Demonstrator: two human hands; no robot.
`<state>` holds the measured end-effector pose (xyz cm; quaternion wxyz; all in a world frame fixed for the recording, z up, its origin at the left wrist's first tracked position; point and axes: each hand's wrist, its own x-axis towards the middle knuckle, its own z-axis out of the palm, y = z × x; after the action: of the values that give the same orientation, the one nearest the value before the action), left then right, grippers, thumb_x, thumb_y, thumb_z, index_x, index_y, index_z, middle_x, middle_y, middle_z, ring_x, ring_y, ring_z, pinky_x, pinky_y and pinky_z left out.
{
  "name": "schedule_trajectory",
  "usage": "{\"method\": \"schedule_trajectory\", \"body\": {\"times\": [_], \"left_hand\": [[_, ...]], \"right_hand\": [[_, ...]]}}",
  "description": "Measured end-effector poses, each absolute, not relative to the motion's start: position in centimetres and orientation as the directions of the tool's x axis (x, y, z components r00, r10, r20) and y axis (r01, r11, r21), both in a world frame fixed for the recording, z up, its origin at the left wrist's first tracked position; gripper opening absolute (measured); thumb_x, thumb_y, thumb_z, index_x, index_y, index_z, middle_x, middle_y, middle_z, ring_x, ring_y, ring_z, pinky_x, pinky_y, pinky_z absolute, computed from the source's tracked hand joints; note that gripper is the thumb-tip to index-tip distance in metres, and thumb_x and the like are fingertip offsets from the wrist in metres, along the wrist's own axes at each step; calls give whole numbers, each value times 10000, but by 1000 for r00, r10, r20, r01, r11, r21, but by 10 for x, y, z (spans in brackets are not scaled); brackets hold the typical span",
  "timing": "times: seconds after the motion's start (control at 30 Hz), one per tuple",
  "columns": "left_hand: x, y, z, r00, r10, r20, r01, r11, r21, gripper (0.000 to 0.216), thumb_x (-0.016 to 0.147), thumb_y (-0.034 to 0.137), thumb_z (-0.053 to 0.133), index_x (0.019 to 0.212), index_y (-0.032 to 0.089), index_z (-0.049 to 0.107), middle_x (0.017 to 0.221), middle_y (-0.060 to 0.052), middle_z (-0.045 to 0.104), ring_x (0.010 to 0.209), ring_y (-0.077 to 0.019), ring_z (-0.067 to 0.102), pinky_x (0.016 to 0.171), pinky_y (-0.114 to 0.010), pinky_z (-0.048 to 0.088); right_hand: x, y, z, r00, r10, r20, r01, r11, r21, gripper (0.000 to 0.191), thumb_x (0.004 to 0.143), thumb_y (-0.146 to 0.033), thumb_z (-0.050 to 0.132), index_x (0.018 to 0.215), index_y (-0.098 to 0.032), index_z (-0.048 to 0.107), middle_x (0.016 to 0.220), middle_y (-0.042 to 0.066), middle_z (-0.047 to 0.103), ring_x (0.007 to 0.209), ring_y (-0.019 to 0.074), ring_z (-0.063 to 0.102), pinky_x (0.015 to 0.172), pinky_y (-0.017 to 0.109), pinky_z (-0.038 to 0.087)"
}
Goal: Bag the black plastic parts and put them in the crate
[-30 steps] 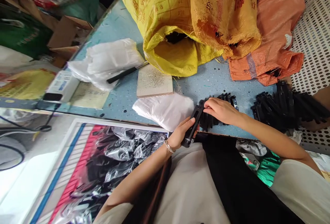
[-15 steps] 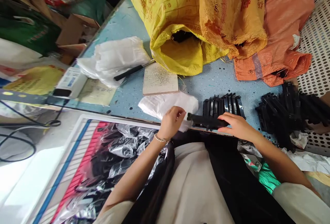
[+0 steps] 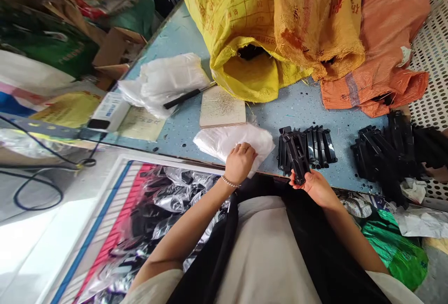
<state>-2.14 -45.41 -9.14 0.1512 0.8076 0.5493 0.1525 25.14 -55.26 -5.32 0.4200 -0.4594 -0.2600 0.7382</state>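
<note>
Your right hand (image 3: 315, 186) grips the near end of a black plastic bar (image 3: 295, 154). Its long axis runs from 5 to 11 o'clock, and its far end lies over the row of black parts (image 3: 320, 141) on the surface (image 3: 301, 108). At 9 o'clock, your left hand (image 3: 240, 161) rests curled on the white bags (image 3: 224, 138); you cannot tell whether it is gripping them.

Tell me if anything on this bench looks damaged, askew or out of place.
The orange-yellow woven sack is torn and frayed along its mouth, with loose threads hanging. The black part held in the right hand slants across the near left end of the otherwise neat row of black parts on the blue table.
</note>
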Motion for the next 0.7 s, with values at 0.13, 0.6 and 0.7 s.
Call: {"method": "schedule_trajectory", "body": {"times": [0.13, 0.6, 0.7], "left_hand": [[-35, -438, -88, 335, 942, 27, 621, -241, 746, 205, 929, 248, 566, 799, 176, 707, 927, -84, 703, 873, -205, 659, 827, -343, 546], [-46, -459, -78, 490, 809, 324, 715, -586, 381, 487, 947, 43, 351, 1370, 115, 583, 1394, -204, 605, 1143, -271, 653, 978, -455, 560], [-34, -487, -63, 630, 678, 379, 562, -735, 380, 606, 973, 56, 348, 1572, 141, 317, 1489, -194, 528, 1297, -257, 588, 1045, -417, 539]], "right_hand": [[249, -556, -52, -274, 854, -443, -429, -521, -738, 485, 770, -556, 806, 1072, -180, 753, 953, 80, 744, 811, 181, 704, 691, 277, 545], [167, -562, -94, -398, 712, -579, -399, -703, -589, 480, 720, -574, 829, 902, -159, 672, 817, 37, 670, 677, 146, 665, 455, 191, 493], [162, -552, -89, -351, 760, -547, -449, -649, -614, 454, 719, -571, 827, 860, -174, 656, 788, 26, 651, 657, 140, 632, 452, 197, 481]]}}
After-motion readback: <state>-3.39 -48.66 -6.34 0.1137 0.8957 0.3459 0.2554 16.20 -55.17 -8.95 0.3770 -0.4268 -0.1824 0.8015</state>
